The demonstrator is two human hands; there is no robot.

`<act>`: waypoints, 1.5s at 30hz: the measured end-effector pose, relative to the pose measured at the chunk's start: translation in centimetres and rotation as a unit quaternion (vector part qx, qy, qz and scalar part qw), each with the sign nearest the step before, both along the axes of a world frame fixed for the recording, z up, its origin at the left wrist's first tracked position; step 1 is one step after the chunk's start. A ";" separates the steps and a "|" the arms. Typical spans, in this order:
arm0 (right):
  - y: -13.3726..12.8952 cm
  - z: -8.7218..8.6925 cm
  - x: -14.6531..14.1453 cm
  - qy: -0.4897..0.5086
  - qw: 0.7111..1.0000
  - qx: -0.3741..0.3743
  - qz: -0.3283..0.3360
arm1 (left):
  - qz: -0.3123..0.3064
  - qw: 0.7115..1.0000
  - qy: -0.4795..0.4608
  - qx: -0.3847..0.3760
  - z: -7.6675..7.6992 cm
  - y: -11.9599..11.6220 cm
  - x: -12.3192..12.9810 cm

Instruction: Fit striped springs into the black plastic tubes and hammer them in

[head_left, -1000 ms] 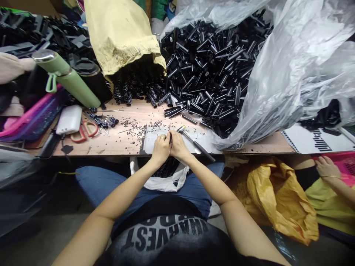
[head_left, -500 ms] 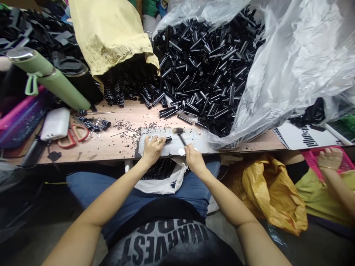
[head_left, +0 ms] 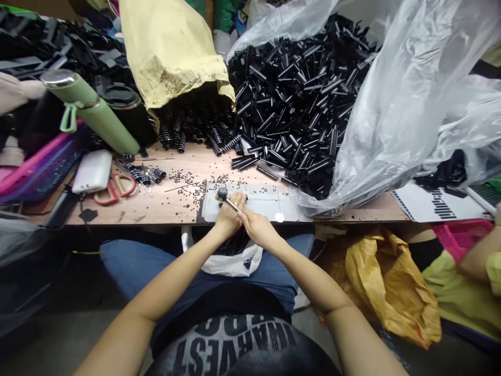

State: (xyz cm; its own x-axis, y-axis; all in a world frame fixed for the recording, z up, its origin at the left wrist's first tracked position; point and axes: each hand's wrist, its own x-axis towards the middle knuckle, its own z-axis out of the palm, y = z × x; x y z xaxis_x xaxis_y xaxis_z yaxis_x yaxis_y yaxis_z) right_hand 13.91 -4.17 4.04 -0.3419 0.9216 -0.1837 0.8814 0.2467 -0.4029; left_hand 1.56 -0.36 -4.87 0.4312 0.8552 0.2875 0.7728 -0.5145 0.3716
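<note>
My right hand (head_left: pixel 257 227) is closed around the thin handle of a small hammer (head_left: pixel 222 195). The hammer's dark rounded head lies just left of my left hand, and its handle crosses over that hand. My left hand (head_left: pixel 230 215) is closed at the left part of a pale flat plate (head_left: pixel 264 204). A dark end, likely of the short black tube (head_left: pixel 246 198) seen earlier, pokes out by its fingers; the rest is hidden. Both hands touch or nearly touch. A white disc (head_left: pixel 279 217) lies on the plate's front edge.
Black tubes (head_left: pixel 297 104) pile up in a clear plastic bag (head_left: pixel 395 104). Ribbed black pieces (head_left: pixel 215 141) spill from a yellow sack (head_left: pixel 172 47). Tiny dark bits (head_left: pixel 183 180), red-handled scissors (head_left: pixel 111 194) and a green flask (head_left: pixel 97 115) lie leftward. At right sits another person (head_left: pixel 465 282).
My right hand has swung the hammer left, bringing its head past my left hand. The black tube is now mostly covered. The view has shifted slightly.
</note>
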 end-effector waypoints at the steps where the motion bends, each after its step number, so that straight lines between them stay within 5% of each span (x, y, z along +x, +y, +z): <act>1: 0.1 0.2 0.6 0.006 1.000 0.009 -0.011 | 0.013 1.000 -0.001 -0.016 0.4 0.0 -0.2; 7: 1.6 -1.0 7.5 -0.068 0.992 0.014 -0.109 | -0.042 0.987 0.029 -0.153 4.2 0.7 -1.9; 11: 2.8 -3.3 10.1 -0.124 0.984 0.019 -0.127 | 0.080 0.993 -0.045 -0.080 5.5 8.7 0.7; 14: 3.4 -4.0 10.5 -0.124 0.980 0.067 -0.139 | 0.096 0.981 -0.109 -0.125 5.5 14.7 3.6; 16: 3.9 -3.8 10.5 -0.075 0.981 0.113 -0.139 | 0.105 0.973 -0.143 -0.148 5.3 16.2 4.5; 19: 4.8 -2.9 10.3 0.057 0.973 0.189 -0.122 | 0.100 0.945 -0.234 -0.206 5.2 14.6 4.0; 25: 7.7 -0.4 7.4 0.160 0.965 0.209 -0.005 | 0.046 0.772 -0.474 -0.422 5.9 6.6 1.7; 27: 7.5 -0.2 6.1 0.168 0.968 0.188 0.007 | 0.043 0.790 -0.456 -0.408 5.9 5.5 1.1; 29: 6.2 -0.5 5.2 0.177 0.971 0.162 0.001 | 0.054 0.850 -0.396 -0.343 5.6 6.3 0.4; 31: 4.3 -1.2 4.8 0.192 0.974 0.117 0.008 | 0.103 0.921 -0.296 -0.230 5.2 8.6 -0.5; 33: 2.5 -2.1 5.1 0.196 0.978 0.070 0.026 | 0.175 0.960 -0.183 -0.120 5.0 12.1 -1.5; 36: 1.3 -3.5 6.2 0.143 0.989 0.048 -0.003 | 0.254 0.961 -0.096 -0.061 4.8 17.6 -2.7; 39: 1.7 -4.5 7.3 0.082 0.994 0.064 -0.040 | 0.322 0.937 -0.110 -0.081 4.8 22.0 -3.0; 42: 2.3 -4.8 7.7 0.066 0.995 0.072 -0.037 | 0.371 0.907 -0.146 -0.135 4.6 24.7 -2.9; 45: 2.2 -4.7 7.9 0.079 0.995 0.057 -0.030 | 0.348 0.907 -0.160 -0.175 4.4 25.7 -3.1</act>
